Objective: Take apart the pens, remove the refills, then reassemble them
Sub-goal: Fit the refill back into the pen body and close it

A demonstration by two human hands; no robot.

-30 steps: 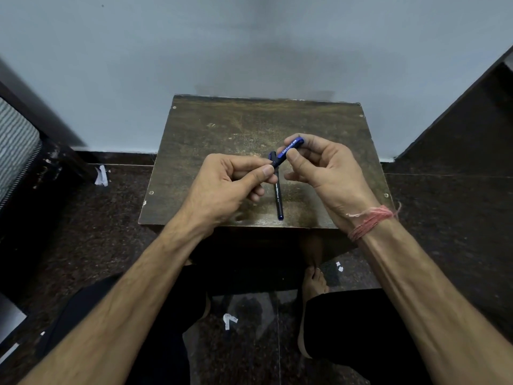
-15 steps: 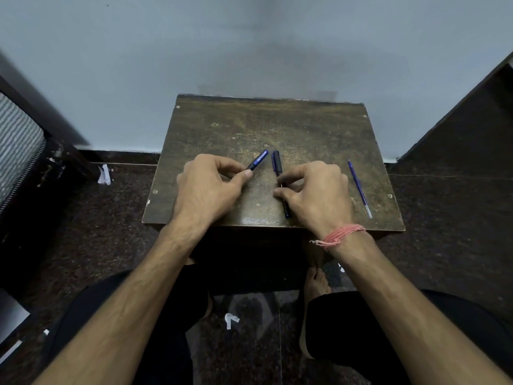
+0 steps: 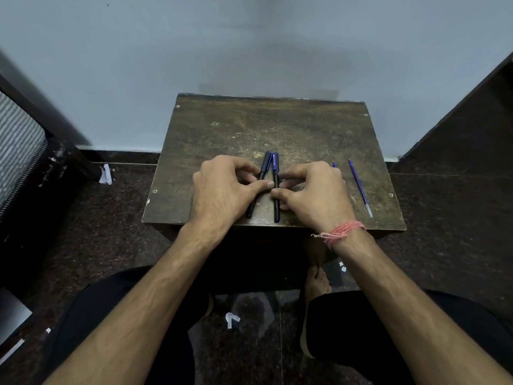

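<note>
Pens side by side under both hands

Your left hand pinches the left pen; your right hand pinches the right pen. Both pens lie just beside each other near the small table's front edge. One refill lies near its right edge, another peeks out behind your right hand.

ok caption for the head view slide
Both hands steady two pens on a wooden table, refill lying aside.

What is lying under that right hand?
A blue refill tip pokes out behind the right hand; the rest is covered. Its fingertips touch the blue-capped black pen.
</note>
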